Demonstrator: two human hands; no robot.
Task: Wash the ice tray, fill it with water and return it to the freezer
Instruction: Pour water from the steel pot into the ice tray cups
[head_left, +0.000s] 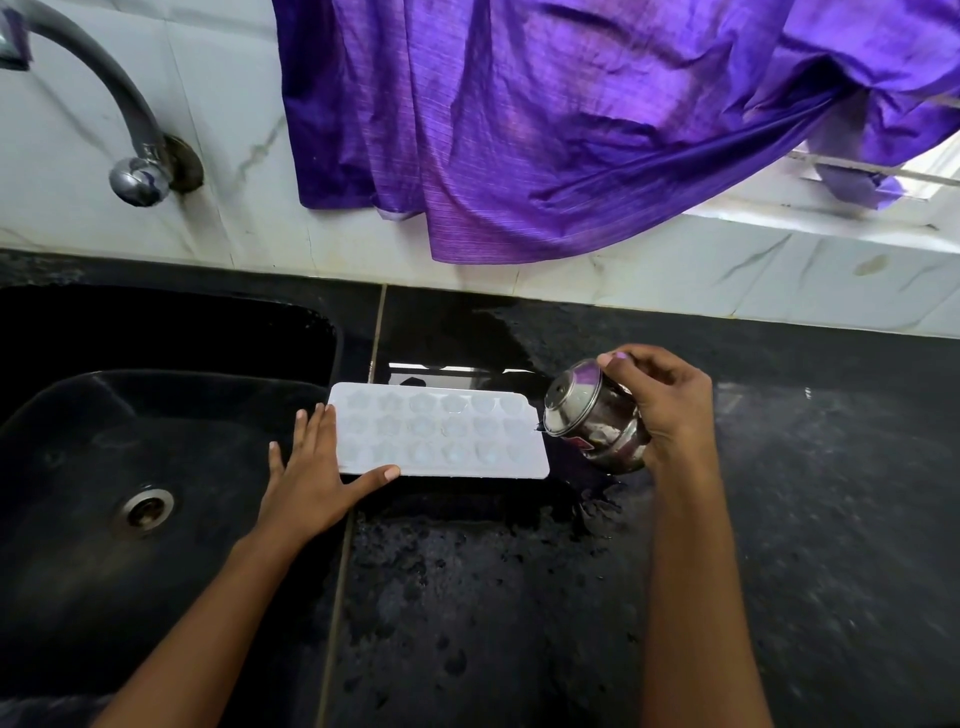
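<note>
The white ice tray (441, 436) lay flat on the wet black counter (519, 597) just right of the sink (208, 415), its left end at the sink's rim. It showed three rows of six pale, flower-shaped cups. The left hand (311, 478) pressed the tray's sink-side end with straight fingers. Farther from the sink, the right hand (670, 410) gripped a steel pot (592, 415), tipped mouth-first toward the tray.

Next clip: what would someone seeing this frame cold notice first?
Probably the bright purple cloth hanging across the top. Next, the white ice tray on the wet black counter beside the sink, with the left hand flat against its left end. The right hand tips a small steel pot at the tray's right end.
</note>
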